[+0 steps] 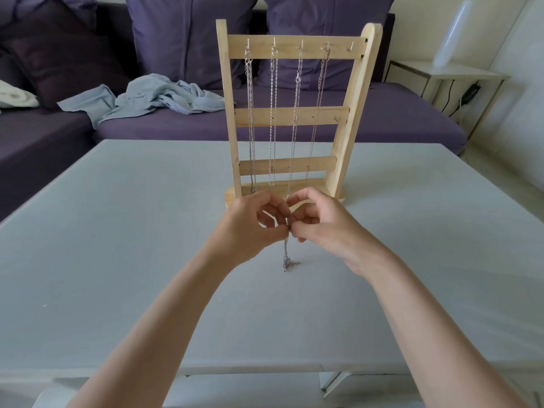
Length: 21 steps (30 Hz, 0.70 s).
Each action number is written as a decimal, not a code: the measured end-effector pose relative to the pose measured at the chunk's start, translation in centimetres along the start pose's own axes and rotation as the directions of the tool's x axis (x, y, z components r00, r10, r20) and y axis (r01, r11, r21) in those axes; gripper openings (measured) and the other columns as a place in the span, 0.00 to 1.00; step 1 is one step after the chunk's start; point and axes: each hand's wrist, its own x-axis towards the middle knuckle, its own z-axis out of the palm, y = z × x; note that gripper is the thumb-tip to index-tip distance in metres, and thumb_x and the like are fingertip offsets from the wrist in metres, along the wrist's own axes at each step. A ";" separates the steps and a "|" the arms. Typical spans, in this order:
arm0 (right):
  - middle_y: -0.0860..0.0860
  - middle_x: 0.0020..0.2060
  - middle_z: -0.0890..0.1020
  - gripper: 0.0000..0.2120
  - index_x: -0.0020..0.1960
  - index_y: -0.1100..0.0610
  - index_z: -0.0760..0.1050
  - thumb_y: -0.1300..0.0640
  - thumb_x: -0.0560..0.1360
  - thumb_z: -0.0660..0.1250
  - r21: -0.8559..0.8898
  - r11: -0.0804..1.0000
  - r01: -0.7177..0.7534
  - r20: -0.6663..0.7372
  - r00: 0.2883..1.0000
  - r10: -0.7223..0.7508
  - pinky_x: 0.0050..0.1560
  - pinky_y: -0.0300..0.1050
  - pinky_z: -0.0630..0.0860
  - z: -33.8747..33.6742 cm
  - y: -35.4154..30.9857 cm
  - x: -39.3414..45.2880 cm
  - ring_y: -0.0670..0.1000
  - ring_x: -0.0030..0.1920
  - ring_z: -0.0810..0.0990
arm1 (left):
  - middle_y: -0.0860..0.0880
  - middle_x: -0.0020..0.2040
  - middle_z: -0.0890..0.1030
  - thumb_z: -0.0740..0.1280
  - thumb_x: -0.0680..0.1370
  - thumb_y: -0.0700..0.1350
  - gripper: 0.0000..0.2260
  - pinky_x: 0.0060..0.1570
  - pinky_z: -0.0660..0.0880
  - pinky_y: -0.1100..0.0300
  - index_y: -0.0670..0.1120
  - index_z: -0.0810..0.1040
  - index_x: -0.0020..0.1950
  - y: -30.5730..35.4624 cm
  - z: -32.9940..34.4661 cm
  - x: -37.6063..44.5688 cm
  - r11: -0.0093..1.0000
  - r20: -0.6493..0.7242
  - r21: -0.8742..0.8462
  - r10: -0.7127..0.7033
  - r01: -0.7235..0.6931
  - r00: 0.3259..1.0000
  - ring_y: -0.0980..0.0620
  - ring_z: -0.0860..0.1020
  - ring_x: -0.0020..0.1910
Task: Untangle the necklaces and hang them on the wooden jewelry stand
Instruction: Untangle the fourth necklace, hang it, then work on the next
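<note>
Left hand and right hand both pinch 1 chain, fingers curled; its end touches the table. Stand holds 4 necklaces. No writing visible.

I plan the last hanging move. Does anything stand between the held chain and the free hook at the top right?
Nothing visible blocks it. Both hands pinch the chain before the stand; the free hook stands bare.

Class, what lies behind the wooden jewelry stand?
Behind the wooden jewelry stand sits a purple sofa with cushions and a crumpled blue garment. The stand's slats and hanging necklaces cover parts of it.
</note>
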 end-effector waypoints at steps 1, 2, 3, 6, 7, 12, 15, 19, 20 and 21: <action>0.50 0.34 0.77 0.14 0.54 0.57 0.71 0.69 0.71 0.63 0.013 1.000 0.002 0.004 1.000 -0.002 0.40 0.35 0.73 0.0 0.0 0.0 0.47 0.34 0.73 | 0.55 0.35 0.77 0.70 0.70 0.33 0.11 0.37 0.71 0.70 0.49 0.75 0.40 0.1 0.0 0.0 1.000 0.005 -0.024 -0.005 0.005 1.000 0.60 0.72 0.33; 0.50 0.34 0.77 0.14 0.54 0.57 0.71 0.70 0.71 0.63 0.032 0.999 0.005 0.009 1.000 -0.005 0.39 0.35 0.73 -0.1 0.0 0.0 0.47 0.34 0.73 | 0.55 0.35 0.77 0.69 0.70 0.33 0.10 0.37 0.70 0.70 0.48 0.75 0.40 0.1 0.0 0.0 0.998 0.010 -0.057 -0.016 0.016 1.000 0.59 0.72 0.34; 0.50 0.35 0.77 0.14 0.54 0.58 0.71 0.70 0.72 0.62 0.058 0.998 0.009 0.014 1.000 -0.009 0.39 0.36 0.74 -0.2 0.0 0.0 0.47 0.34 0.74 | 0.54 0.36 0.77 0.69 0.70 0.33 0.10 0.38 0.71 0.68 0.47 0.75 0.41 0.2 0.0 -0.1 0.994 0.019 -0.105 -0.035 0.037 0.999 0.58 0.73 0.34; 0.52 0.35 0.78 0.12 0.53 0.58 0.72 0.71 0.73 0.62 0.195 0.981 0.009 0.054 0.998 -0.020 0.40 0.39 0.74 -0.7 0.0 -0.1 0.46 0.33 0.75 | 0.52 0.38 0.76 0.67 0.73 0.33 0.08 0.39 0.73 0.66 0.45 0.74 0.44 0.5 -0.1 -0.1 0.942 0.083 -0.308 -0.110 0.131 0.990 0.54 0.74 0.36; 0.52 0.34 0.79 0.12 0.53 0.58 0.72 0.72 0.74 0.62 0.262 0.965 0.004 0.078 0.997 -0.025 0.40 0.39 0.74 -0.9 0.0 -0.1 0.47 0.33 0.75 | 0.51 0.39 0.76 0.66 0.74 0.33 0.08 0.39 0.74 0.66 0.45 0.74 0.44 0.6 -0.1 -0.2 0.916 0.109 -0.371 -0.123 0.155 0.986 0.54 0.74 0.37; 0.53 0.34 0.79 0.11 0.52 0.59 0.72 0.71 0.74 0.63 0.442 0.895 -0.053 0.133 0.991 -0.007 0.39 0.39 0.74 -1.5 0.0 -0.1 0.47 0.32 0.75 | 0.53 0.37 0.76 0.65 0.75 0.33 0.08 0.39 0.74 0.68 0.46 0.73 0.45 0.8 -0.3 -0.3 0.860 0.167 -0.470 -0.134 0.198 0.977 0.57 0.75 0.38; 0.55 0.35 0.78 0.11 0.51 0.59 0.71 0.73 0.74 0.62 0.389 0.918 -0.073 0.118 0.993 0.029 0.38 0.39 0.74 -1.2 0.1 -0.1 0.49 0.32 0.74 | 0.53 0.37 0.77 0.67 0.73 0.33 0.09 0.37 0.73 0.66 0.46 0.74 0.44 0.7 -0.1 -0.2 0.932 0.098 -0.329 -0.127 0.152 0.987 0.55 0.74 0.35; 0.55 0.34 0.76 0.12 0.50 0.58 0.71 0.73 0.73 0.62 0.326 0.942 -0.082 0.099 0.994 0.052 0.39 0.40 0.73 -0.9 0.1 -0.1 0.50 0.33 0.72 | 0.55 0.34 0.78 0.69 0.70 0.33 0.09 0.37 0.70 0.60 0.46 0.74 0.43 0.7 0.2 -0.2 0.973 0.043 -0.206 -0.094 0.101 0.995 0.52 0.71 0.34; 0.55 0.34 0.75 0.12 0.50 0.58 0.71 0.73 0.73 0.62 0.303 0.949 -0.083 0.097 0.994 0.056 0.40 0.40 0.73 -0.9 0.2 -0.2 0.50 0.33 0.72 | 0.55 0.34 0.77 0.69 0.69 0.33 0.10 0.37 0.70 0.61 0.46 0.74 0.43 0.8 0.3 -0.2 0.979 0.046 -0.181 -0.085 0.092 0.995 0.52 0.71 0.34; 0.55 0.34 0.75 0.12 0.51 0.58 0.71 0.73 0.73 0.62 0.281 0.956 -0.086 0.096 0.993 0.061 0.40 0.40 0.73 -0.9 0.2 -0.2 0.50 0.33 0.72 | 0.54 0.34 0.77 0.69 0.69 0.33 0.10 0.36 0.70 0.63 0.46 0.74 0.44 0.9 0.3 -0.3 0.984 0.051 -0.155 -0.078 0.085 0.996 0.52 0.70 0.35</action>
